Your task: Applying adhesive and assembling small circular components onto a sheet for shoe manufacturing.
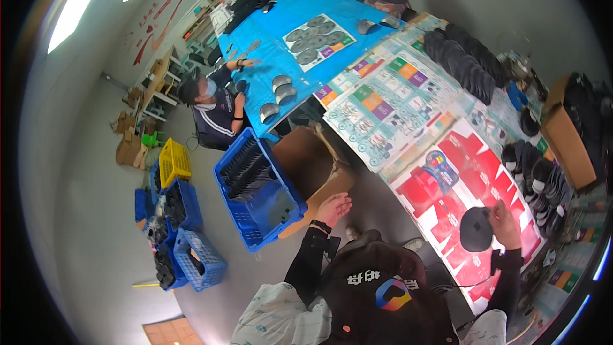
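Observation:
My right hand (506, 225) grips the edge of a dark, rounded, cup-like piece (476, 230) over the red printed sheet (476, 182) on the table at the right. Its fingertips are partly bent and the thumb is hard to make out. My left hand (334, 209) is held in the air with fingers loosely stretched and nothing in it. Beside it, to the left, stands a blue plastic crate (252, 233) with rows of stacked dark curved pieces (246, 172). An open cardboard box (332, 182) is just beyond that hand.
Stacks of dark pieces (469, 57) and a filled cardboard box (565, 140) line the table's right side. A blue-covered table (255, 32) lies ahead, with a masked co-worker (214, 99) at its left and others at the far end. More crates (199, 259) stand on the left floor.

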